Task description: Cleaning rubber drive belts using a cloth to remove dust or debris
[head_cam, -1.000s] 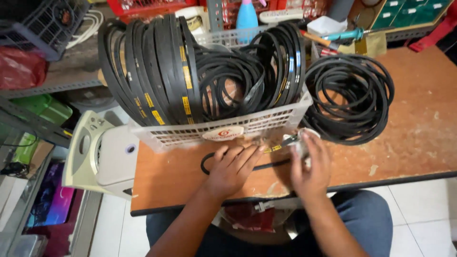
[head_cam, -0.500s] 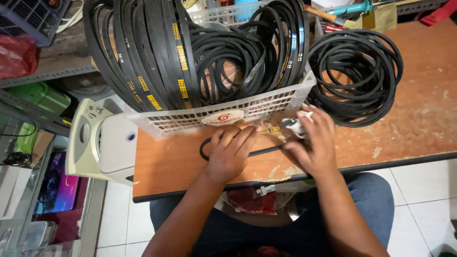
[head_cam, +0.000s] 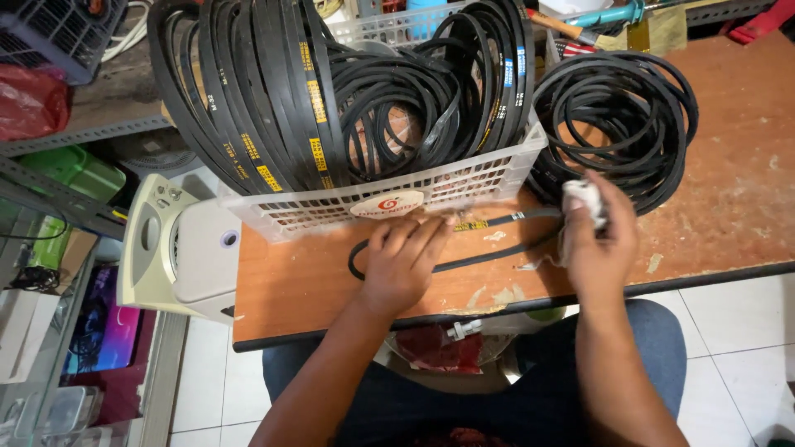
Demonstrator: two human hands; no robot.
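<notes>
- Workshop corner, seated; worn brown bench (head_cam: 729,199) in front of me, its top scuffed and flaked, white tiled floor below.
- Nearest: left hand (head_cam: 402,261) lies flat, palm down, on the looped end of a thin black belt (head_cam: 489,222). Grip is open, fingers spread and pressing; this pins the belt to the bench so it cannot slide.
- Right hand (head_cam: 598,240) is closed around a white rag (head_cam: 584,197), wrapped onto the belt's other end, by the look of it to wipe it. The belt runs stretched between both hands, just before the basket.
- Beyond: white slotted basket (head_cam: 397,199) holds many large black belts standing on edge, so they stay sorted.
- Right of the basket: a loose coil of black belts (head_cam: 617,116) lies flat on the bench.
</notes>
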